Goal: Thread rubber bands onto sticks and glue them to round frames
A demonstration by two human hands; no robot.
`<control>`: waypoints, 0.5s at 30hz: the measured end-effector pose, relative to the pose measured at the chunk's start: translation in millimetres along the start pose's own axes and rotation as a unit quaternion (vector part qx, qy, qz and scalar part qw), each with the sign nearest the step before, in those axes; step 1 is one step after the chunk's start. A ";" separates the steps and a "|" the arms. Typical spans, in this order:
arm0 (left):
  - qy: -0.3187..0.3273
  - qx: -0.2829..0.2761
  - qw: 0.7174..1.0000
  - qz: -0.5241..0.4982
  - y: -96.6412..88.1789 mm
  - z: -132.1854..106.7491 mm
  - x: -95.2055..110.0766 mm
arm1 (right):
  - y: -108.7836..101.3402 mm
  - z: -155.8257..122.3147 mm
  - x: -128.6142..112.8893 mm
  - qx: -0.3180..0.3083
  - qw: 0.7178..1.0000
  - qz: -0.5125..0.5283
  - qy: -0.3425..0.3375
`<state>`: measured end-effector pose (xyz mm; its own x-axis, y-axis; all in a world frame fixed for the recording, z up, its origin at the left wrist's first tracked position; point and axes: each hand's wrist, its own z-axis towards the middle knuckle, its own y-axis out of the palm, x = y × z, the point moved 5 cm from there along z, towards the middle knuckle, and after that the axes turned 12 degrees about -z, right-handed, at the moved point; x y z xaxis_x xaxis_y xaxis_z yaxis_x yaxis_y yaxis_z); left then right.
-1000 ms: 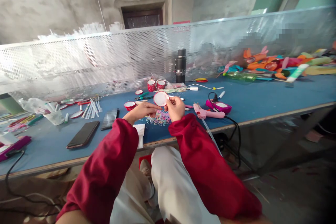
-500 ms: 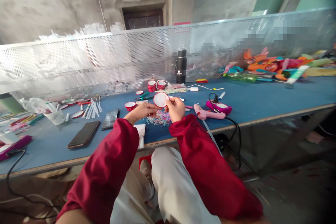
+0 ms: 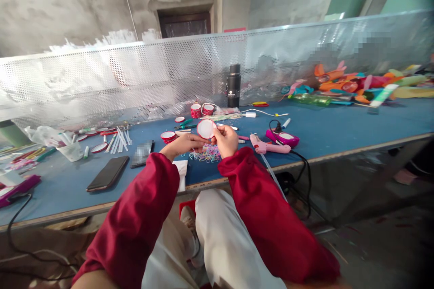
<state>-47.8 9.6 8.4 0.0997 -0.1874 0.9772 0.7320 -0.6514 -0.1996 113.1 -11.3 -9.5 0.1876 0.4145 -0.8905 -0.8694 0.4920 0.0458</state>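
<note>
A round white disc with a red rim (image 3: 206, 129) is held up over the blue table, its flat face toward me. My right hand (image 3: 226, 141) pinches its right edge between thumb and fingers. My left hand (image 3: 181, 145) is closed at the disc's lower left edge, fingertips against it; their exact grip is partly hidden. Beneath the hands lies a loose pile of small coloured rubber bands (image 3: 208, 153). Left of the disc stands a stack of similar red-rimmed discs (image 3: 168, 136), and one more red-rimmed disc (image 3: 179, 119) lies behind.
A pink glue gun (image 3: 267, 145) rests right of my hands, near a purple power strip (image 3: 283, 137). On the left are a phone (image 3: 107, 174), a cup of glue sticks (image 3: 71, 150) and loose sticks. A black bottle (image 3: 233, 86) stands by the perforated metal screen (image 3: 183, 72).
The disc and my right hand have shifted very slightly left. Both hands keep the same hold.
</note>
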 end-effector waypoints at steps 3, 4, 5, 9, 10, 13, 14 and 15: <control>0.003 0.000 1.000 0.002 0.4 -0.9 1.5 | -1.6 -0.1 -1.8 0.005 1.000 -0.003 -0.002; 0.005 -0.002 1.000 0.003 0.4 -0.8 1.6 | -2.0 -0.2 -2.5 0.006 1.000 -0.005 -0.003; 0.007 -0.004 1.000 0.006 0.2 -0.6 1.3 | -2.3 -0.3 -3.1 0.007 1.000 -0.008 -0.004; 0.010 -0.006 1.000 0.025 -1.7 1.7 -1.7 | -1.7 -0.9 -3.3 0.006 1.000 -0.007 -0.004; 0.012 -0.007 0.999 0.030 -2.1 2.5 -2.3 | -1.0 -0.8 -2.5 0.003 1.000 -0.003 -0.001; 0.025 0.005 0.999 0.036 -4.7 5.4 -2.8 | 1.0 -0.4 -0.1 -0.008 1.000 -0.005 0.001; 0.029 0.015 0.999 0.038 -6.4 6.6 -3.2 | 1.1 -0.2 0.2 -0.009 1.000 -0.013 -0.004; 0.033 0.027 0.998 0.042 -8.4 7.7 -3.9 | 1.0 0.0 0.0 -0.008 1.000 -0.023 -0.012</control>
<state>-49.1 21.5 6.9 0.1187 -0.2883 0.9502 0.7587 -0.5910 -0.2741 112.2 -10.8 -9.5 0.2374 0.4099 -0.8807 -0.8669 0.4984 -0.0018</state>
